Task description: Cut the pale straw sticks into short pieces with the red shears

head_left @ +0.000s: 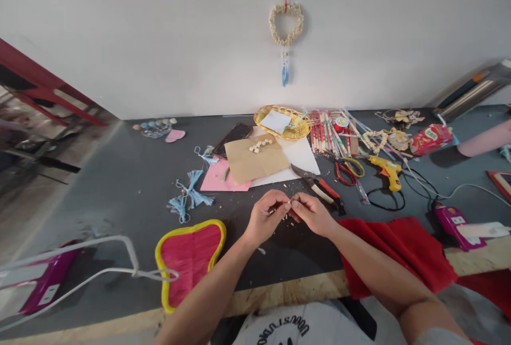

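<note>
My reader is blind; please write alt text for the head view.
A person's left hand and right hand pinch a tiny pale piece above a dark worktable. Beyond lie pruning shears, brown paper and a wicker basket; a heart-shaped ornament hangs above.

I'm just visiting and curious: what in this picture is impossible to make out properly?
All in the head view:
- Pale piece between the left hand and right hand: too small, mostly hidden by fingers.
- Dark flat item: partly covered by the brown sheet.
- Red-edged item: cut off by the right edge.
- Lower print on the shirt: cut off by the bottom edge.
</note>
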A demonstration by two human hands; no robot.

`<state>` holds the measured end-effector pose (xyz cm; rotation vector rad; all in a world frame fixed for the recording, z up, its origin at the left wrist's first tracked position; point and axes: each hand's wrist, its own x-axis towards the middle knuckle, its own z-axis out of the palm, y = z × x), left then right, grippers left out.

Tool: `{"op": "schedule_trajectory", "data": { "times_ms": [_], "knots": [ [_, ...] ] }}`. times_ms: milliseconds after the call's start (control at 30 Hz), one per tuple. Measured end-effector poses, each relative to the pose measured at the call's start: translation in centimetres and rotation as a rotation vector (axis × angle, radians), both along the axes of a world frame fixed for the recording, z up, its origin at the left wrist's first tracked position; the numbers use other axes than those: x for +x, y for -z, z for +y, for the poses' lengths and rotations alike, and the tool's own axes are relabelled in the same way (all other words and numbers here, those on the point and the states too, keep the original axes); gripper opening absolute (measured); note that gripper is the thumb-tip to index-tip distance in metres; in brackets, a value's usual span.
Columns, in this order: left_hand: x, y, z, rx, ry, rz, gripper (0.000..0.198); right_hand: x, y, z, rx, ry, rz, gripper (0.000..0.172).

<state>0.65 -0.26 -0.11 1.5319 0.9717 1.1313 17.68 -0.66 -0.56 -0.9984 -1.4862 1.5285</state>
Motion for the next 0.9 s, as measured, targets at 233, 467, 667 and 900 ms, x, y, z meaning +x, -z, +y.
{"op": "schedule_trajectory", "data": {
  "times_ms": [233,467,667,900],
  "knots": [
    [0.0,0.1,0.3,-0.326,-0.128,-0.272,0.014,1.0,-0.3,0.0,0.287,0.016,-0.374,0.035],
    [-0.2,-1.3,0.7,-0.348,-0.214,-0.466,0.019,3.8,-3.5,1.1,0.300,0.194,-0.372,0.035],
    [-2.2,-3.7,1.5,-0.327,-0.273,-0.557,0.019,7.5,-5.2,1.3,0.290,0.236,-0.444,0.030],
    [-7.0,0.1,2.8,-0.198,-0.437,-0.225,0.020,10.6,-3.0,-1.1,0.375,0.381,-0.674,0.028]
  ]
}}
